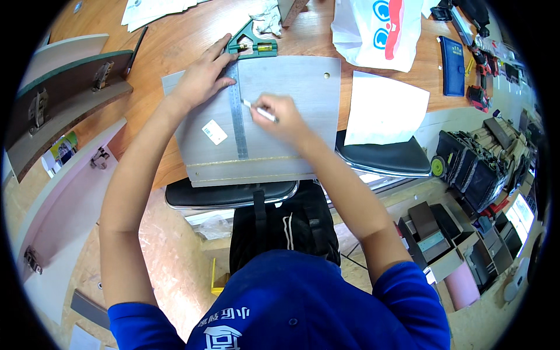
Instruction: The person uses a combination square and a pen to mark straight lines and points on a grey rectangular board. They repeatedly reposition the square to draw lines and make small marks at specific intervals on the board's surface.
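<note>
A grey panel (pixel 286 137) with a white label (pixel 214 132) lies on the wooden table, its near edge reaching past the table's front. Across it runs the steel blade of a combination square (pixel 240 131), whose green head (pixel 256 48) sits at the panel's far edge. My left hand (pixel 205 76) presses the blade near the head, fingers stretched out and thumb along the metal. In my right hand (pixel 280 116), slightly blurred, is a white pen (pixel 263 112), its tip close to the blade's right side.
Right of the panel are a paper sheet (pixel 385 111), a white plastic bag (pixel 373 35) and a blue notebook (pixel 452 66). Hinged boards (pixel 70 87) stand at left. Black stools (pixel 385 156) are tucked at the table's front. A tool bag (pixel 472 169) and bins of board pieces (pixel 437 233) lie right.
</note>
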{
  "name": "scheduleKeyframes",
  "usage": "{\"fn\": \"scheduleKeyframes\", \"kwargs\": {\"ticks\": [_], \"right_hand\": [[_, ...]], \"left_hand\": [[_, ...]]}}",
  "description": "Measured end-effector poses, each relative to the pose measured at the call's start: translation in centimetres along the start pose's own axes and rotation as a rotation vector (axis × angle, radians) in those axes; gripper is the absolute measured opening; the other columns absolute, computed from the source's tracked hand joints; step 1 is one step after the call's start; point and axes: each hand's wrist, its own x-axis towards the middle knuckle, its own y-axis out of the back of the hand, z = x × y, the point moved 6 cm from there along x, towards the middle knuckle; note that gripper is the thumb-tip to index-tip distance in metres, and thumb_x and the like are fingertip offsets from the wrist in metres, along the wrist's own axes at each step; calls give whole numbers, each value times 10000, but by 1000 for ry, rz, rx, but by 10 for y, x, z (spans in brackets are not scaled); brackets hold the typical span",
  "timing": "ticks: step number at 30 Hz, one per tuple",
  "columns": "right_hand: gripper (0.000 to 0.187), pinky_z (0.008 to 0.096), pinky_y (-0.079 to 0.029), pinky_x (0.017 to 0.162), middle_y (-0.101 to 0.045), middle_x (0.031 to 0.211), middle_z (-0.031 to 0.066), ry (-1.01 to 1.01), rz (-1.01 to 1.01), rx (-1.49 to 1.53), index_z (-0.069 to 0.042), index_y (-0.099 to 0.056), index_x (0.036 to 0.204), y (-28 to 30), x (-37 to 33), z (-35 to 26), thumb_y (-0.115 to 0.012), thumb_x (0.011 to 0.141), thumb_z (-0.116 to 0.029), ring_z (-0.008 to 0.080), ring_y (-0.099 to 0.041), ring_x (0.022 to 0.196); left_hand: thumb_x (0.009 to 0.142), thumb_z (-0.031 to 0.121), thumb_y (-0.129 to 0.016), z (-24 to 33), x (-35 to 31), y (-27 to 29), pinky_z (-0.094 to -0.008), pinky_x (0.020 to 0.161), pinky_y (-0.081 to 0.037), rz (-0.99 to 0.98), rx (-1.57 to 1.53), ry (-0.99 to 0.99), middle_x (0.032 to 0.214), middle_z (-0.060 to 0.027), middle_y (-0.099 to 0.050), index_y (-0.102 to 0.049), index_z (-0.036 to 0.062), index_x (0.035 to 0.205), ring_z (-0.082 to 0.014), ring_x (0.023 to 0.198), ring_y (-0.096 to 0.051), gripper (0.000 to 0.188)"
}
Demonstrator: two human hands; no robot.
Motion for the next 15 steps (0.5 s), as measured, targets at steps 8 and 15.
{"fn": "scheduleKeyframes", "kwargs": {"ticks": [8, 15], "right_hand": [[145, 322, -549, 705, -748, 839, 133, 30, 130, -79, 28, -721, 955, 21, 57, -1, -745, 918, -110, 180, -684, 739], [142, 280, -548, 716, -759, 858, 127, -21, 54, -60, 37, -722, 972, 14, 44, 7, -765, 911, -84, 122, -676, 763]], "left_hand": [[869, 249, -821, 3, 3, -3, -477, 1097, -532, 3, -24, 7, 1724, -146, -280, -594, 103, 1368, -423, 1409, -518, 567], [864, 231, -827, 3, 1, 0, -477, 1091, -526, 26, 12, -28, 1710, -172, -304, -608, 89, 1355, -436, 1402, -520, 556]]}}
